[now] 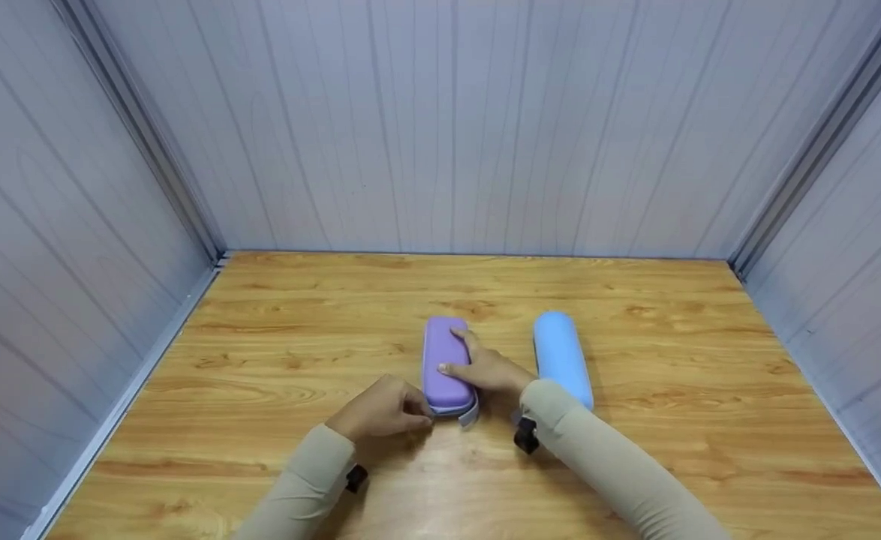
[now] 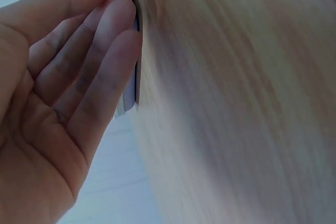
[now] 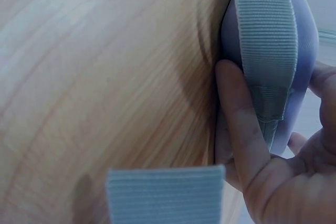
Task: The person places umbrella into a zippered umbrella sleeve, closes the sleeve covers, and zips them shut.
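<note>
A purple zip case (image 1: 444,360) with a grey ribbed strap (image 3: 268,40) lies lengthwise on the wooden table. My right hand (image 1: 489,371) grips its right side, the thumb on the lid and the other fingers along the side by the strap. At the near left corner, my left hand (image 1: 388,409) pinches with thumb and forefinger at the zip edge. Its fingertips hide the zip pull there. In the left wrist view the remaining fingers of the left hand (image 2: 68,77) lie bent beside the case. The lid looks closed.
To the right, near my right wrist, lies a light blue rounded case (image 1: 563,356). A grey ribbed band (image 3: 165,195) crosses the bottom of the right wrist view. Pale panel walls (image 1: 448,127) enclose the wooden table (image 1: 275,315) at the back and both sides.
</note>
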### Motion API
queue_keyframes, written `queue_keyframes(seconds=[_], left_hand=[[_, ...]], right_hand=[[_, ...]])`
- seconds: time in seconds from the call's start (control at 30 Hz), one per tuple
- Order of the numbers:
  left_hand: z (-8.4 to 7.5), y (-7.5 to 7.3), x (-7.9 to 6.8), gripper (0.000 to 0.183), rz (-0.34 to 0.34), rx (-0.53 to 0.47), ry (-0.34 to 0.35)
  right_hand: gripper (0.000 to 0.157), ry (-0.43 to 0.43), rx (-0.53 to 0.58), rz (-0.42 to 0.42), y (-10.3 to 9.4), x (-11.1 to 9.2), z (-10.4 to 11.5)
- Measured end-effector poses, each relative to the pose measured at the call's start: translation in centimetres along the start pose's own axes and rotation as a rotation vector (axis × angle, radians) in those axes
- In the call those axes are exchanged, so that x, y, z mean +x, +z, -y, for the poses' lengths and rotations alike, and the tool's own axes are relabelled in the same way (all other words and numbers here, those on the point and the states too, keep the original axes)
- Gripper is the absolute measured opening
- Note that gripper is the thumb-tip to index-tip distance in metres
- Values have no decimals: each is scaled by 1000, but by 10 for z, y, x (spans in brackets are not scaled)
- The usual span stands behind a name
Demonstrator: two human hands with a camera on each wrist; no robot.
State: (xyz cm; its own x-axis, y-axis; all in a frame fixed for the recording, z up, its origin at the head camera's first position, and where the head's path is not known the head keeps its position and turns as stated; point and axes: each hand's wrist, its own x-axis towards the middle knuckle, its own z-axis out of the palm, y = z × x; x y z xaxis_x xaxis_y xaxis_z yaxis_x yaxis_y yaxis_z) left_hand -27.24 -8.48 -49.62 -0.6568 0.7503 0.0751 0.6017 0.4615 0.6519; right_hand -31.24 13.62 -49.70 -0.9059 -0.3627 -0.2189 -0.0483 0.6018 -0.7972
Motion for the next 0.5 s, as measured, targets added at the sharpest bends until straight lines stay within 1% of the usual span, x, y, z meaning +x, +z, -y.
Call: queue_keyframes(seconds=[0.07,0.3,0.5], left_hand=[[-1,1,0,4,-6,4,-6],[-3,7,3,6,4,-20,-36],[-6,11,7,5,-4,19,-60]], right_hand=[[86,-3,9,3,0,0,0],[83,-27,-12,14,-2,-2,2],[83,-25,-4,13,-2,-2,1]])
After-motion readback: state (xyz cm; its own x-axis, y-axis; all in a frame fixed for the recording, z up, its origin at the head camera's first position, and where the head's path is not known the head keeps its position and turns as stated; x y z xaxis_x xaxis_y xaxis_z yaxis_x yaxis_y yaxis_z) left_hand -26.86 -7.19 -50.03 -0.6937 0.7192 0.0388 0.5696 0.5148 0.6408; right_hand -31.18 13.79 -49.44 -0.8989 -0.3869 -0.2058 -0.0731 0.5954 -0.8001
